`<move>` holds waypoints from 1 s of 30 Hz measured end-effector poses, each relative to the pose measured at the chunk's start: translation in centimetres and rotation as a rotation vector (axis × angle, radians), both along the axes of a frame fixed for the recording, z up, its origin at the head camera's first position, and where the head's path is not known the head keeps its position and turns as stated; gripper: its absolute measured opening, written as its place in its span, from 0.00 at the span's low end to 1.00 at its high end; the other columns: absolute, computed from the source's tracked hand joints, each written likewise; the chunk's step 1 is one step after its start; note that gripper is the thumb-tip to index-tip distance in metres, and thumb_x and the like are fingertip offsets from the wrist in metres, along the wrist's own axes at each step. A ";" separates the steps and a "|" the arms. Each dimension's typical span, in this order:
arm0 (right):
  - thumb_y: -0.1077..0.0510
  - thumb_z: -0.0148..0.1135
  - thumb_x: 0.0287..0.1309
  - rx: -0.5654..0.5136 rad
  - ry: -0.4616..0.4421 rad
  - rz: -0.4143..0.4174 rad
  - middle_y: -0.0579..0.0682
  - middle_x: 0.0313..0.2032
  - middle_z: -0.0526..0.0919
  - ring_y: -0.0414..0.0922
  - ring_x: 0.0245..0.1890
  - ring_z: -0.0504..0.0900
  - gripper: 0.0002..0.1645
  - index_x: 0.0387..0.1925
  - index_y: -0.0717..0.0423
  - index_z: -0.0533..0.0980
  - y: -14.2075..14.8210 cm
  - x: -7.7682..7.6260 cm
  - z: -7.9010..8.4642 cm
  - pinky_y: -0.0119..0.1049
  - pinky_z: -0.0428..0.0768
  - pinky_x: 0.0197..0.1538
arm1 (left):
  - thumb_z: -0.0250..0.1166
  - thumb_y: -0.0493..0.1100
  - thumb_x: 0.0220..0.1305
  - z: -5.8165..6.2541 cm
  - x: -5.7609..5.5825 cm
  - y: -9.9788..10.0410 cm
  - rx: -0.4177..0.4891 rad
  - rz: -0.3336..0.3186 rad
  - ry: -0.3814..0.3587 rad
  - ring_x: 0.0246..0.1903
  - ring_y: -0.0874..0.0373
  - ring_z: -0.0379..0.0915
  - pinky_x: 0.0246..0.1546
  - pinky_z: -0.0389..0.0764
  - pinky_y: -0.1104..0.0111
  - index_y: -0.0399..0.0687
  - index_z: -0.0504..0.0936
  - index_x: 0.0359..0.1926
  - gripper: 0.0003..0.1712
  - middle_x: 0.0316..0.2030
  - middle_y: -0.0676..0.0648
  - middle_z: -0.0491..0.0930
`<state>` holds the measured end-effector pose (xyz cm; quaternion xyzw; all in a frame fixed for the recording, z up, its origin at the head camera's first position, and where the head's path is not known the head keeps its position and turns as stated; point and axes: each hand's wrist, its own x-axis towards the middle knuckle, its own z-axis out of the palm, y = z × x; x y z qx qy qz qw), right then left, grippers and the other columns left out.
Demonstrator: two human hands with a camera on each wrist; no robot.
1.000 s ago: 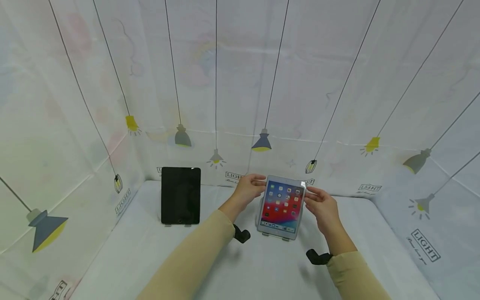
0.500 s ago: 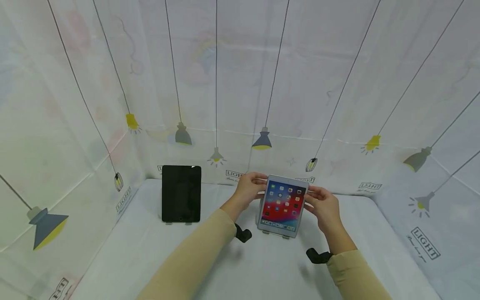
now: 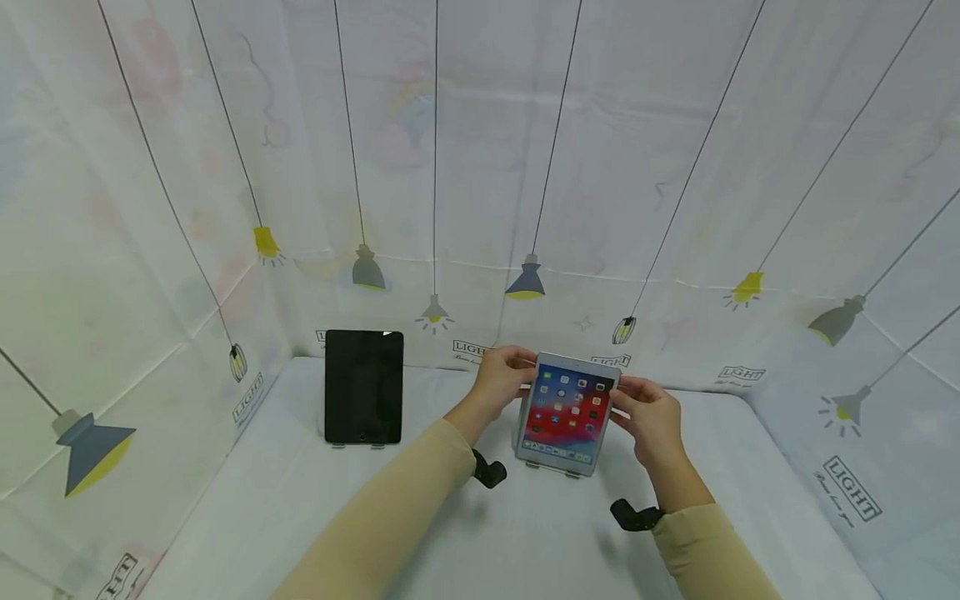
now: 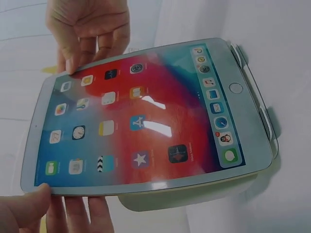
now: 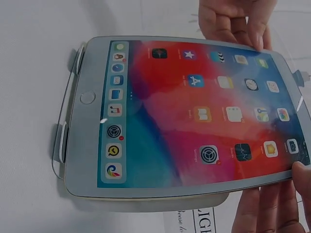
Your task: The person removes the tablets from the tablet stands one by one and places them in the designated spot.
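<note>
A white-framed tablet (image 3: 567,412) with a lit screen of app icons leans on a stand (image 4: 189,195), its lower edge in the stand's small front hooks. My left hand (image 3: 501,379) grips its upper left edge, thumb at the front and fingers behind, as the left wrist view shows. On the opposite edge my right hand (image 3: 651,414) holds the upper right side the same way, its thumb (image 5: 302,177) at the rim. Most of the stand is hidden behind the tablet.
To the left, a black tablet (image 3: 363,387) with a dark screen stands on a similar stand. Both stands rest on a white-covered table (image 3: 465,542). A white curtain (image 3: 480,167) printed with hanging lamps encloses the back and sides.
The top of the lit tablet has shifted slightly to the right, while its lower edge stays at the stand's hooks. Both hands remain on its sides; the black tablet has not moved.
</note>
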<state>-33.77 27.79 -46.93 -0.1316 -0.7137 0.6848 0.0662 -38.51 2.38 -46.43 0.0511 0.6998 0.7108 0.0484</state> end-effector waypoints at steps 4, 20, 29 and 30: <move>0.57 0.70 0.72 0.010 0.012 -0.012 0.37 0.43 0.85 0.35 0.43 0.89 0.21 0.64 0.55 0.81 -0.1 0.2 0.3 0.34 0.91 0.50 | 0.69 0.33 0.73 0.3 0.1 0.1 -0.014 0.018 0.005 0.40 0.56 0.88 0.47 0.94 0.55 0.49 0.90 0.50 0.10 0.44 0.45 0.86; 0.55 0.70 0.73 0.047 0.007 -0.016 0.35 0.42 0.86 0.35 0.41 0.90 0.20 0.64 0.51 0.82 -0.1 1.1 0.6 0.31 0.91 0.46 | 0.70 0.35 0.73 0.9 1.2 -0.2 -0.038 0.026 0.000 0.37 0.56 0.89 0.46 0.94 0.53 0.51 0.90 0.50 0.10 0.42 0.46 0.87; 0.54 0.71 0.72 0.055 -0.018 0.016 0.35 0.41 0.87 0.35 0.41 0.91 0.22 0.64 0.51 0.82 0.0 1.8 0.5 0.31 0.91 0.46 | 0.70 0.36 0.73 0.8 2.0 -0.5 -0.050 0.019 -0.008 0.37 0.57 0.89 0.47 0.93 0.50 0.51 0.89 0.51 0.09 0.42 0.46 0.87; 0.55 0.71 0.72 0.051 -0.020 0.017 0.35 0.41 0.88 0.36 0.40 0.91 0.21 0.63 0.51 0.82 0.0 1.9 0.4 0.32 0.91 0.45 | 0.70 0.36 0.73 0.8 2.1 -0.5 -0.049 0.015 -0.010 0.37 0.57 0.89 0.47 0.93 0.49 0.51 0.89 0.51 0.09 0.42 0.46 0.87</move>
